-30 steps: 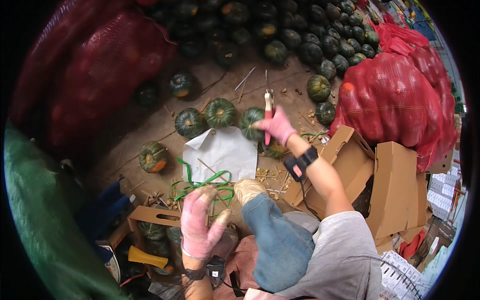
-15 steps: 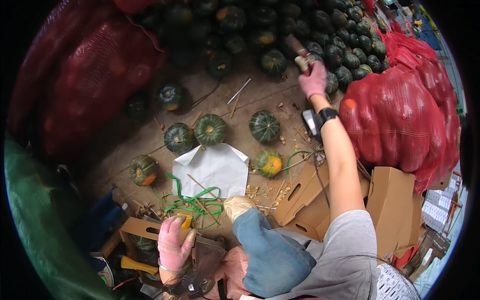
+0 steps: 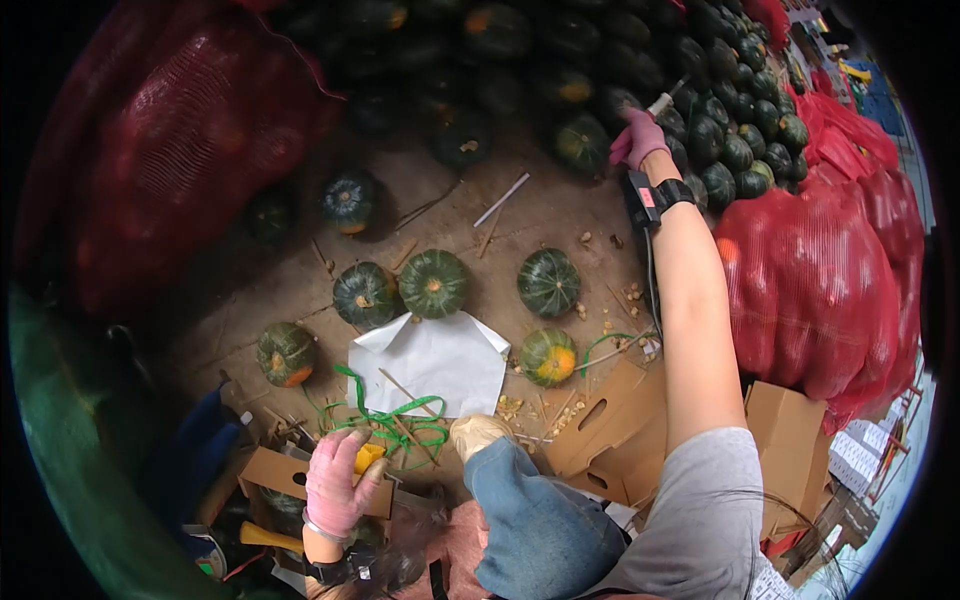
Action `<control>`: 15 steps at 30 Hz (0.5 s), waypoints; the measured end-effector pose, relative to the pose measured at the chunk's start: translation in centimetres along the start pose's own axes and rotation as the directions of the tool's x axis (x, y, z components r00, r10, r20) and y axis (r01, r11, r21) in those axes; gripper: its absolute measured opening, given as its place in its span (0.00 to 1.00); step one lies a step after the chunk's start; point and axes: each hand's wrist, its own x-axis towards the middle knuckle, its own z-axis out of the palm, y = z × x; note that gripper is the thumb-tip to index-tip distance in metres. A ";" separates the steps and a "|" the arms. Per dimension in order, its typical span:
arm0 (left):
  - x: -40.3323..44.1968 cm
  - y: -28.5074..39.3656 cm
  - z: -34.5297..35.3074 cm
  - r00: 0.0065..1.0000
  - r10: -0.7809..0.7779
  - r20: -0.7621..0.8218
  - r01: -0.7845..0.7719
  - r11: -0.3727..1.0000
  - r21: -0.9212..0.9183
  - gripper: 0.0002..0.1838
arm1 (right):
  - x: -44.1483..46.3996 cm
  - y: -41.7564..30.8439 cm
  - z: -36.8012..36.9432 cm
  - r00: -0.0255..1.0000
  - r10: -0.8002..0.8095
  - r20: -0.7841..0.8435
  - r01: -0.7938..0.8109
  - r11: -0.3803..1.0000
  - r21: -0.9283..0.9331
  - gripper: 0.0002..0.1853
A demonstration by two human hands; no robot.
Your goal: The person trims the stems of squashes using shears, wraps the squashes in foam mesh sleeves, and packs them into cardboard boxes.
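My right hand, in a pink glove, reaches to the edge of the pumpkin pile. Its fingers are closed round the shears, whose light-coloured part points up and right. A dark green pumpkin lies just left of that hand. Down at the lower left, my left hand, also in a pink glove, is raised over the cardboard box with thumb and fingers apart. Several pumpkins lie on the floor, among them a striped one and a green and orange one.
Red mesh sacks stand at the left and right. A white sheet and green straps lie before my shoe. Open cardboard boxes sit at the lower right, a green sack at the left.
My right hand has moved from the striped pumpkin up to the pile, still holding the shears. My left hand has shifted left and down. The view has shifted a little.
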 end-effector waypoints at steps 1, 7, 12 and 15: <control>0.2 -0.3 -0.2 1.000 -0.011 0.001 0.011 1.000 -0.003 0.22 | 0.6 -0.6 0.0 0.998 0.068 0.001 -0.068 0.993 -0.095 0.24; 0.8 -2.4 -0.5 0.997 0.013 -0.073 -0.011 1.000 0.026 0.22 | 5.8 1.6 0.6 0.863 0.145 -0.484 0.039 0.936 0.349 0.40; 1.9 -2.3 -0.6 0.998 0.023 -0.066 -0.019 0.998 0.063 0.22 | 13.9 3.9 -1.1 0.930 0.082 -0.359 -0.050 0.994 0.098 0.52; 2.0 -1.5 -0.8 0.998 0.043 -0.041 -0.043 0.999 0.019 0.21 | 8.8 2.8 1.0 0.847 -0.002 -0.532 0.064 0.993 0.098 0.48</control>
